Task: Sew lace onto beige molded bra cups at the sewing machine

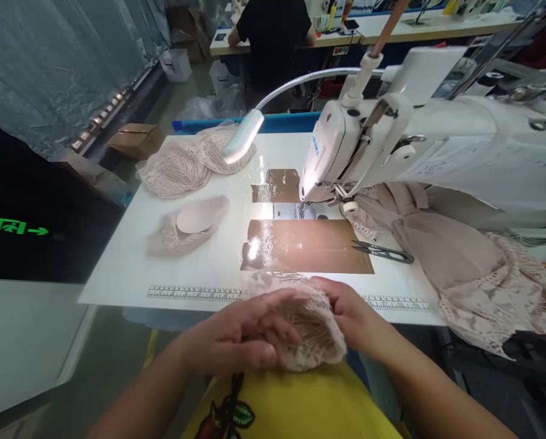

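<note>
Both of my hands hold a small piece of pale pink lace fabric (316,341) at the near edge of the white sewing table (130,268), over my lap. My left hand (240,332) lies on top of it with fingers curled over the lace. My right hand (348,311) grips its right side, fingers tucked under the fabric. A padded lace cup piece (188,230) lies on the table to the left. A heap of the same lace (185,161) sits at the far left corner.
A white sewing machine (391,140) stands at the right, with a gooseneck lamp (240,139) lit over the table. Thread snips (385,251) lie beside brown tape patches (309,247). More pink lace fabric (474,268) drapes off the right. A person in black stands at a far table (273,36).
</note>
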The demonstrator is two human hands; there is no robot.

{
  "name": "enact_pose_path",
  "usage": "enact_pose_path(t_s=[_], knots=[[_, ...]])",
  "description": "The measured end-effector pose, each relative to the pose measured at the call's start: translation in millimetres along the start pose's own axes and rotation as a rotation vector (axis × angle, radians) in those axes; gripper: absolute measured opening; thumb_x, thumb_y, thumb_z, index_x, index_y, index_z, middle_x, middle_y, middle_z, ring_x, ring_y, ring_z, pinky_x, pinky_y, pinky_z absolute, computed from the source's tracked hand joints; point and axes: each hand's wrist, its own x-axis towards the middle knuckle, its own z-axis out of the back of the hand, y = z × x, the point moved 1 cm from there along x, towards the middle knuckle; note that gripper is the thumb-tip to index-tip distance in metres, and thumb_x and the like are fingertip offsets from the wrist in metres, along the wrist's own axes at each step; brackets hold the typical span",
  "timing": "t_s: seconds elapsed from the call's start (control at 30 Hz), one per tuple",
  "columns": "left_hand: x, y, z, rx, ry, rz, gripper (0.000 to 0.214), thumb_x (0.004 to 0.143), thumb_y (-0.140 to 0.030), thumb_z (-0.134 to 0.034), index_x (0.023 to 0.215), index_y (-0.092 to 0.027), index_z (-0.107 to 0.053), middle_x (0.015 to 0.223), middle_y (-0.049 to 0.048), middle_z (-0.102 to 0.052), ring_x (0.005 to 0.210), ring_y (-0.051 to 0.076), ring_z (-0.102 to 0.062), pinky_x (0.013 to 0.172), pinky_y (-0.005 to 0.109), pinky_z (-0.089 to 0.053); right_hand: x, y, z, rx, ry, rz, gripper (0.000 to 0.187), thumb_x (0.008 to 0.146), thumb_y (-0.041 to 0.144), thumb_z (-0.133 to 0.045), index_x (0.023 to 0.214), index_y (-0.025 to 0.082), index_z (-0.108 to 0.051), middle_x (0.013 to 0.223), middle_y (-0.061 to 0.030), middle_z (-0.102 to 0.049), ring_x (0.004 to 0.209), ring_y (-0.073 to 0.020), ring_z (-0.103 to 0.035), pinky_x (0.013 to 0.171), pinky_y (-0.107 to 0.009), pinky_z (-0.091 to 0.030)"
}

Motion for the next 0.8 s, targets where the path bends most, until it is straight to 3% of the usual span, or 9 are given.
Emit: enact_pose_path(t_s=[0.07,0.17,0.27,0.37,0.47,0.53,0.6,0.7,0.8], knots=[[1.5,-2.9,1.2,0.106,-0.067,-0.043,0.076,0.083,-0.034,-0.064,0.147,-0.034,-0.022,0.122,0.0111,-0.054,0.087,0.017,-0.062,0.068,0.026,-0.05,5.9,-4.4,-11.5,0.193,0.139,-0.051,0.022,0.077,0.036,-0.069,0.079,0.017,-0.058,0.075,0.0007,-0.057,0.067,-0.0132,-0.052,0.06,-0.024,-0.043],[9.8,-8.1,11.8,0.43,-0.301,-0.137,0.08,0.076,-0.03,-0.073,0.144,-0.035,-0.031,0.13,0.0085,-0.049,0.103,0.021,-0.056,0.08,0.03,-0.05,11.1,-1.4,-25.0,0.446,0.296,-0.084,0.026,0.076,0.036,-0.071,0.085,0.014,-0.061,0.077,0.0002,-0.058,0.066,-0.0111,-0.052,0.059,-0.023,-0.042],[19.5,-9.1,22.2,0.393,-0.224,-0.057,0.08,0.072,-0.035,-0.075,0.142,-0.028,-0.037,0.131,0.0093,-0.05,0.115,0.027,-0.051,0.096,0.037,-0.044,13.3,5.6,-29.3,0.534,0.362,-0.089,0.027,0.078,0.037,-0.07,0.088,0.013,-0.062,0.076,-0.0009,-0.057,0.064,-0.0103,-0.051,0.059,-0.023,-0.041],[21.1,-5.2,28.2,0.103,-0.022,0.118,0.054,0.08,-0.039,-0.067,0.127,-0.015,-0.054,0.102,0.01,-0.064,0.091,0.023,-0.062,0.081,0.034,-0.051,11.7,4.6,-23.2,0.486,0.225,-0.085,0.032,0.079,0.037,-0.069,0.101,0.014,-0.062,0.074,0.0001,-0.056,0.062,-0.0098,-0.049,0.057,-0.022,-0.04],[16.6,-2.2,32.9,-0.024,-0.042,0.148,0.036,0.085,-0.035,-0.061,0.11,-0.01,-0.063,0.09,0.0093,-0.065,0.082,0.021,-0.062,0.075,0.03,-0.05,8.9,-4.3,-14.0,0.41,0.022,-0.053,0.056,0.083,0.038,-0.064,0.133,0.021,-0.045,0.067,0.0046,-0.051,0.056,-0.0082,-0.044,0.053,-0.02,-0.037],[15.3,-1.9,34.0,-0.033,-0.061,0.114,0.034,0.083,-0.032,-0.063,0.109,-0.01,-0.064,0.093,0.0097,-0.066,0.086,0.022,-0.062,0.079,0.031,-0.049,9.5,-9.5,-10.2,0.33,-0.079,-0.01,0.063,0.086,0.038,-0.061,0.141,0.023,-0.036,0.065,0.0056,-0.049,0.054,-0.008,-0.042,0.053,-0.02,-0.036],[17.4,-1.7,32.9,-0.033,-0.064,0.08,0.033,0.082,-0.032,-0.065,0.108,-0.011,-0.065,0.095,0.0099,-0.066,0.089,0.023,-0.061,0.082,0.033,-0.048,12.9,-11.9,-8.5,0.223,-0.145,0.018,0.054,0.087,0.039,-0.058,0.136,0.023,-0.045,0.063,0.0054,-0.048,0.054,-0.0082,-0.042,0.053,-0.021,-0.036],[24.4,1.9,29.6,-0.044,-0.169,0.043,0.029,0.084,-0.037,-0.062,0.097,-0.011,-0.067,0.085,0.007,-0.065,0.079,0.019,-0.06,0.074,0.029,-0.048,19.0,-10.7,-6.7,0.048,-0.176,0.054,0.032,0.087,0.041,-0.056,0.111,0.021,-0.065,0.067,0.0013,-0.054,0.06,-0.0112,-0.049,0.058,-0.023,-0.041],[30.0,7.9,27.0,-0.044,-0.301,0.014,0.032,0.087,-0.041,-0.057,0.087,-0.011,-0.067,0.076,0.0042,-0.062,0.072,0.015,-0.057,0.066,0.024,-0.046,19.5,-9.1,-2.8,0.022,-0.184,0.091,0.038,0.09,0.051,-0.045,0.105,0.023,-0.064,0.09,-0.005,-0.063,0.075,-0.0167,-0.058,0.067,-0.028,-0.047]])
